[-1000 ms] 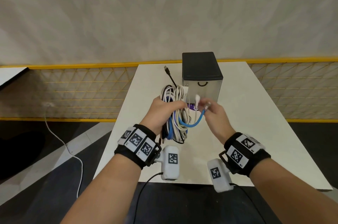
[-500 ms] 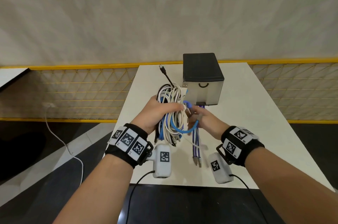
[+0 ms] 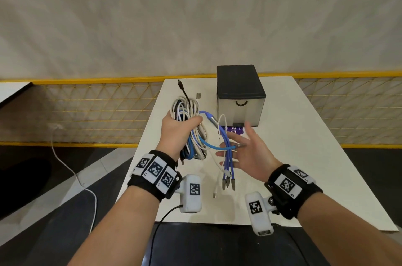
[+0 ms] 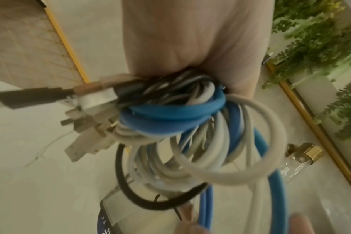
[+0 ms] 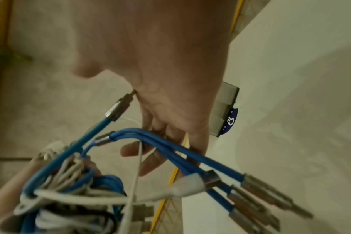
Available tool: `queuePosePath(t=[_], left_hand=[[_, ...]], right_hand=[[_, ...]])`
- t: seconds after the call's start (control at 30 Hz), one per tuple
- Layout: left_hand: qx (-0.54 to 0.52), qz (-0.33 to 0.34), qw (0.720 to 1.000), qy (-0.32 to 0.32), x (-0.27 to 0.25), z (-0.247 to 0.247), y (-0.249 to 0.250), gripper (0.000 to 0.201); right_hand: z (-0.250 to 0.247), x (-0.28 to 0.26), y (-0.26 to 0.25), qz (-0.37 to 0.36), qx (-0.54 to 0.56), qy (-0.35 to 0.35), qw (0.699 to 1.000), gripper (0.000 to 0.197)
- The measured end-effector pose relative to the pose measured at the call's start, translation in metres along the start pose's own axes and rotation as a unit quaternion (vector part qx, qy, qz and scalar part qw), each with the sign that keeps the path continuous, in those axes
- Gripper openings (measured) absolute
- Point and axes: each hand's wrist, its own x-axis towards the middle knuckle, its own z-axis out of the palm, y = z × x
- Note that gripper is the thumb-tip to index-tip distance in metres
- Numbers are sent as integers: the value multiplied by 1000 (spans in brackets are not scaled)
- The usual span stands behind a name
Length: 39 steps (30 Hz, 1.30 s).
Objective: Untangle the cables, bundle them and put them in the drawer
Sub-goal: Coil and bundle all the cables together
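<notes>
My left hand [image 3: 178, 126] grips a tangled bundle of white, blue and black cables [image 3: 191, 131] above the white table [image 3: 293, 157]; the left wrist view shows the coils [image 4: 190, 134] packed in its fist. A blue multi-head cable [image 3: 227, 157] and a thin white cable [image 3: 217, 181] hang from the bundle, plugs dangling. My right hand [image 3: 243, 152] is spread, palm toward the bundle, with the blue strands [image 5: 170, 147] draped over its fingers [image 5: 156, 158]. The black and grey drawer box [image 3: 240, 96] stands behind, its drawer closed.
A purple-labelled card [image 3: 232, 130] lies before the drawer box. A black plug [image 3: 181, 85] sticks up from the bundle. A small metal piece [image 3: 198, 95] lies on the table. Yellow mesh fencing [image 3: 97, 113] borders the table; a white cord [image 3: 71, 170] trails on the floor at left.
My right hand let go of the cable end it pinched and spread its fingers. The blue multi-head cable and a white end dropped and now hang freely from the bundle.
</notes>
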Motion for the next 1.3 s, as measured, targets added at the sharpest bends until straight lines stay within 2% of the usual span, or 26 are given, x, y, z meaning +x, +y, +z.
queuePosePath(t=[0.1,0.2,0.27,0.33,0.4,0.53,0.63,0.77,0.83,0.9,1.0,1.1,1.17,1.3], left_hand=[[-7,18,1000,2,1,4,1,36],[3,36,999,-11,0,8,2,36],[25,33,999,-33,0,9,3,31],[60,31,995,-74,-1,8,3,30],[96,37,989,-108,-3,9,1,33],[88,24,989,-114,-5,11,-7,36],[77,26,989,-124,-6,11,-13,41],[56,21,989,-138,-10,12,-23,54],[29,13,990,-140,-12,15,-28,56],[9,-1,990,-143,-14,19,-32,59],[7,-7,988,-157,-15,22,-31,63],[-12,-17,985,-170,-14,23,-30,56],[-47,-28,986,-159,-17,26,-31,50],[-73,-33,991,-110,-18,30,-35,34]], right_hand=[[4,4,7,-45,-175,17,983,35],[10,7,10,-37,-245,34,968,27],[15,9,10,-39,-238,57,969,27],[17,13,8,-65,-191,111,973,26],[17,18,3,-99,-177,170,964,25],[21,24,-2,-147,-213,220,940,27],[26,23,-3,-188,-194,238,933,35],[35,21,-8,-254,-190,214,924,38],[40,19,-10,-263,-186,191,927,38],[42,18,-9,-253,-153,148,944,36],[39,16,-10,-208,-34,68,975,32],[36,12,-15,-181,36,8,983,29],[35,10,-20,-183,17,-26,983,30],[32,6,-32,-180,-135,-46,973,37]])
